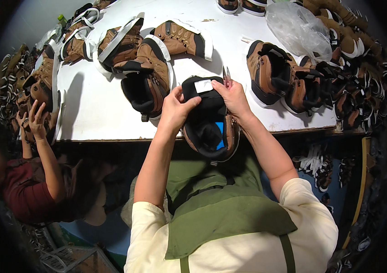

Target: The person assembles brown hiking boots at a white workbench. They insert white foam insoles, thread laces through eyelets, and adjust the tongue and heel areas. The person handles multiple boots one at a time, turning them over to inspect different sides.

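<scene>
A brown and black boot [189,136] is tilted at the near table edge, its opening facing me and a blue patch [219,135] showing inside. Its black padded tongue [192,91] is spread out and carries a white label [204,86]. My left hand [175,109] grips the tongue's left side, the thumb lying over its inner face. At the other side my right hand [235,99] is closed, with the thumb pressed beside the label. From its fingers sticks a pointed metal tool [226,74], like the blades of snips; its handle is hidden.
Finished-looking brown boots [143,88] lie to the left, and a pair [270,73] stands to the right. A clear plastic bag [295,27] sits at the back right beside heaped shoes [361,86]. At left, a co-worker's hand [36,120] touches another boot [43,86].
</scene>
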Motion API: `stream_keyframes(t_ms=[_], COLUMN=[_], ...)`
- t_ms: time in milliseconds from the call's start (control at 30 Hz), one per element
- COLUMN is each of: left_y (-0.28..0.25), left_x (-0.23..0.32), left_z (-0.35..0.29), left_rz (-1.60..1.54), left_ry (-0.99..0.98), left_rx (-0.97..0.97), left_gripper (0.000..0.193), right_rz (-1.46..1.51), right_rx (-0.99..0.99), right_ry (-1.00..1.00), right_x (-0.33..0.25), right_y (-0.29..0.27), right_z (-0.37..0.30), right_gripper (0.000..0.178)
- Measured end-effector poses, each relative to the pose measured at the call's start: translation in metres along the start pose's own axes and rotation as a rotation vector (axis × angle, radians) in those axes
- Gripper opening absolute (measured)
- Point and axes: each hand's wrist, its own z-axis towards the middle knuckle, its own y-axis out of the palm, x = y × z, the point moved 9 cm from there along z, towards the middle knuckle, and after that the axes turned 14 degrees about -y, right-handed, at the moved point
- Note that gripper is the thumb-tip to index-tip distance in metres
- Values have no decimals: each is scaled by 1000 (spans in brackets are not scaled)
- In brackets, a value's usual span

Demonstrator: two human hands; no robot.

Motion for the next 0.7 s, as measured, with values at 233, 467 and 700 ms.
stream_keyframes(t_ms=[233, 467, 700], left_y=[1, 2, 8], left_x=[-10, -17, -15], left_z=[15, 23, 15], left_rz=[-16, -55, -123], left_ry=[-131, -156, -185], left_rx=[-25, -52, -111], left_gripper=[26, 25, 35], right_rz=[187, 289, 306], right_rx=[-3, -12, -5], right_ry=[48, 85, 106], right_x=[31, 31, 25], right_y=[1, 5, 4], right_z=[2, -4, -3], right_gripper=[22, 23, 24])
